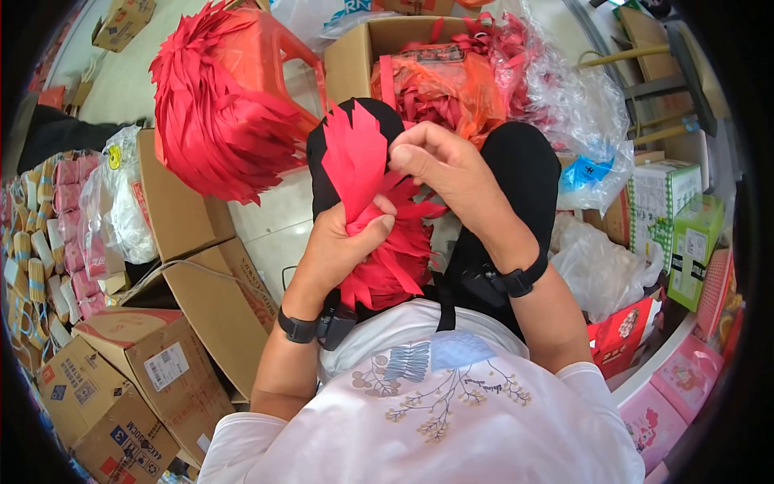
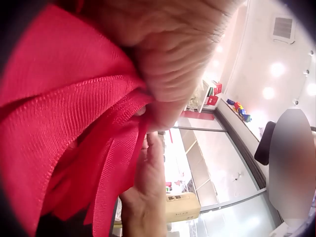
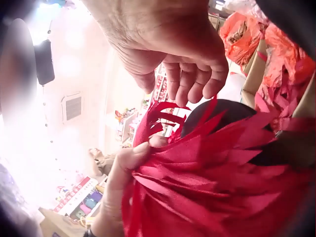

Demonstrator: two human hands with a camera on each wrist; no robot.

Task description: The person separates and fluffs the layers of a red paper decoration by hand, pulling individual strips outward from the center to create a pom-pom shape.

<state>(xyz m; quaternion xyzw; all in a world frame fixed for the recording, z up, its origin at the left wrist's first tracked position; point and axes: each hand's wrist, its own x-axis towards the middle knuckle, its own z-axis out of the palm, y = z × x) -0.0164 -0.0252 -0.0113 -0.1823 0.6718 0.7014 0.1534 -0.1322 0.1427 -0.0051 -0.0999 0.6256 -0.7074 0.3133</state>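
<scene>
A bunch of red ribbon strips [image 1: 355, 157] with pointed ends fans upward from my left hand [image 1: 343, 242], which grips it near its base with the thumb across the front. More strips spread below in a thick tuft [image 3: 212, 182] over the lap. Up close in the left wrist view, the ribbon [image 2: 64, 118] shows a fine ribbed weave. My right hand [image 1: 451, 173] hovers beside the upper strips, fingers loosely bent. In the right wrist view its thumb stands apart from the fingers [image 3: 200, 81], and one strip's tip reaches the fingertips.
A big red ribbon tuft [image 1: 218, 113] drapes over an orange plastic stool [image 1: 262, 52] at upper left. Ahead, an open carton [image 1: 348, 60] holds ribbon and orange bags [image 1: 459, 89]. Cardboard boxes [image 1: 133, 387] stack at left. Clear plastic bags [image 1: 597, 266] and a green box [image 1: 695, 250] crowd the right.
</scene>
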